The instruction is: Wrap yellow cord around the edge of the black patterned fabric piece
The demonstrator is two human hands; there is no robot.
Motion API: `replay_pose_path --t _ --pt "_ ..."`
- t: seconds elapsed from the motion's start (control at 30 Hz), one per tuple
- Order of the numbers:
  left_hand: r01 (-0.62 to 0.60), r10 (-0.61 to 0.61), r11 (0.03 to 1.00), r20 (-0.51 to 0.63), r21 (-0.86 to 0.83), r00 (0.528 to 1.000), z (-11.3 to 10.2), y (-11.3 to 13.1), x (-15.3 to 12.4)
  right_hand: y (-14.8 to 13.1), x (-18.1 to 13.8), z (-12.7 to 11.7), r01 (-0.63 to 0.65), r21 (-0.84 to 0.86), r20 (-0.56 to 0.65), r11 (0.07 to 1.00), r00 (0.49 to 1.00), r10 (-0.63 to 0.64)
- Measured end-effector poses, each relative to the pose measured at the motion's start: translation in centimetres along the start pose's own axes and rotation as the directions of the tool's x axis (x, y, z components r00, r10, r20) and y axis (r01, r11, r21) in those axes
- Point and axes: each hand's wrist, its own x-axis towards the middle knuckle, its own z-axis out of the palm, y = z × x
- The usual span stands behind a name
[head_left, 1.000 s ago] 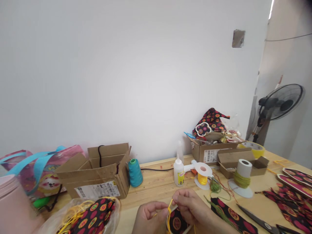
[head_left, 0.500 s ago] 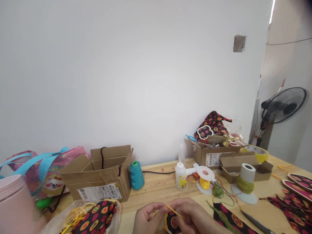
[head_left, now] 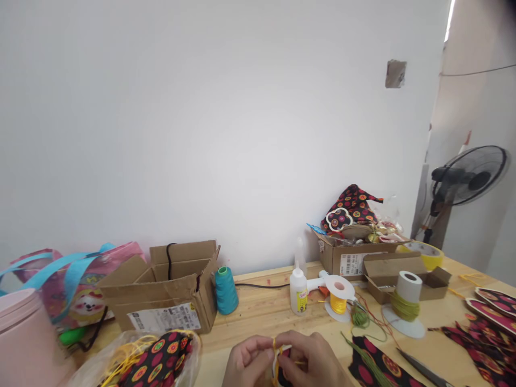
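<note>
At the bottom middle my left hand (head_left: 245,361) and my right hand (head_left: 312,363) meet, fingers pinched together on a thin yellow cord (head_left: 276,346). Between them sits a small piece of black fabric with red and orange dots (head_left: 282,371), mostly hidden by my fingers. Both hands hover just over the wooden table (head_left: 258,309) near its front edge.
Behind the hands stand a glue bottle (head_left: 298,290), a yellow cord spool (head_left: 339,300), a green cord spool (head_left: 405,295) and a teal thread cone (head_left: 225,290). Cardboard boxes (head_left: 169,295) flank them. Scissors (head_left: 419,368) and patterned fabric pieces (head_left: 492,317) lie at right, a plastic bag (head_left: 149,355) at left.
My hands have dropped lower in view and drawn closer together. The yellow cord, earlier looped up then stretched across, is now bunched between the fingertips.
</note>
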Motion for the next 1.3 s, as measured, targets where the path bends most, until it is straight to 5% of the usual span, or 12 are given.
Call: replay_pose_path --t 0.43,0.83,1.3 --pt "-0.036 0.034 0.999 0.060 0.027 0.998 -0.5 -1.6 0.9 -0.3 0.0 -0.6 0.200 -0.115 -0.099 0.973 0.972 -0.212" --pt "-0.085 0.099 0.987 -0.097 0.139 0.990 -0.3 -0.8 0.8 0.0 0.2 -0.5 0.082 -0.116 -0.110 0.990 0.989 -0.095" --pt "-0.050 0.066 0.986 -0.102 0.159 0.993 0.0 0.5 0.2 -0.9 0.2 -1.1 0.042 -0.123 -0.087 0.992 0.995 -0.053"
